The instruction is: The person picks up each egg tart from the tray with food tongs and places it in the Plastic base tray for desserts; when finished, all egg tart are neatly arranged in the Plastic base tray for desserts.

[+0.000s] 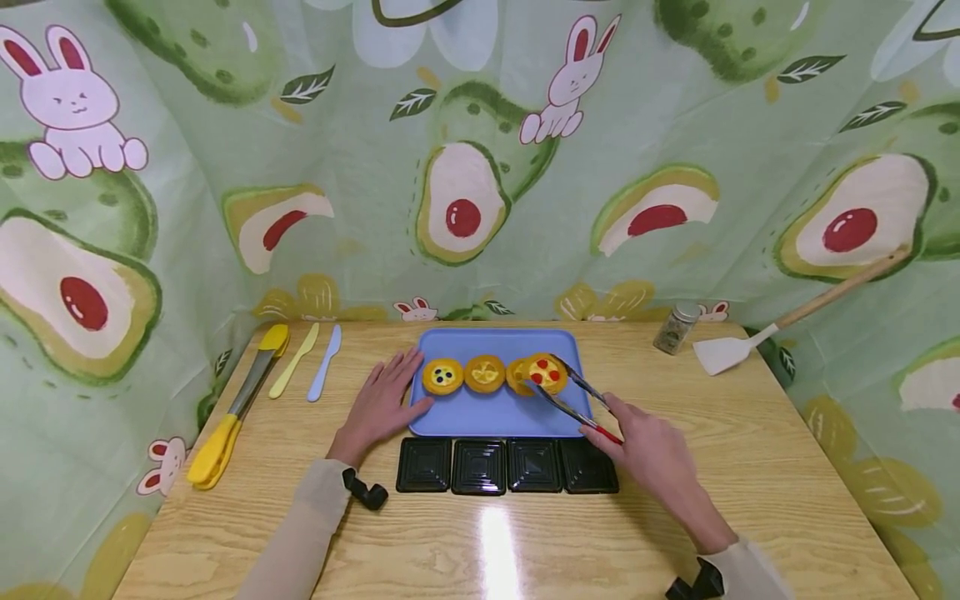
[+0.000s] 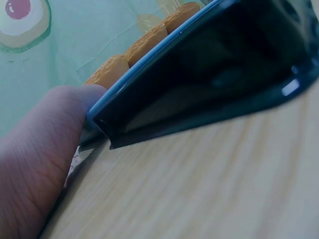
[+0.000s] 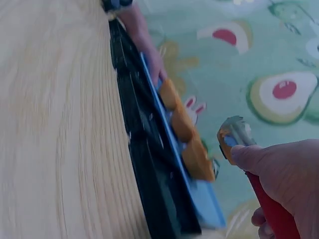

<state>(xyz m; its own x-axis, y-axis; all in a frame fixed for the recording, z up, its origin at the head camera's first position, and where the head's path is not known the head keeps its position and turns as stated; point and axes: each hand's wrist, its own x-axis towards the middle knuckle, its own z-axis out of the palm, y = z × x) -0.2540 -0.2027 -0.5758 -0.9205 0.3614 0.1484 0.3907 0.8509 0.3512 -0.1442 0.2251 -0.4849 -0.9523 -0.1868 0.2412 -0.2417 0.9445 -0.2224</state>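
Observation:
My left hand [image 1: 381,406] lies with fingers extended at the left edge of a blue tray [image 1: 487,419]. In my right hand [image 1: 654,450] I grip red-handled metal tongs [image 1: 564,408]. Their tips hold an egg tart with red toppings [image 1: 546,374], raised above the tray in the right wrist view. On the tray sit a tart with dark berries [image 1: 443,377], a plain yellowish tart [image 1: 484,374] and a third tart [image 1: 514,377], partly hidden behind the held one. Several square black plastic trays [image 1: 423,465] line the blue tray's near side.
Yellow-ended tongs [image 1: 252,385], a yellow-green knife [image 1: 294,361] and a blue knife [image 1: 325,364] lie at the table's left. At the back right stand a glass shaker [image 1: 673,330] and a white spatula [image 1: 723,354] with a wooden handle. A patterned curtain [image 1: 360,217] surrounds the table.

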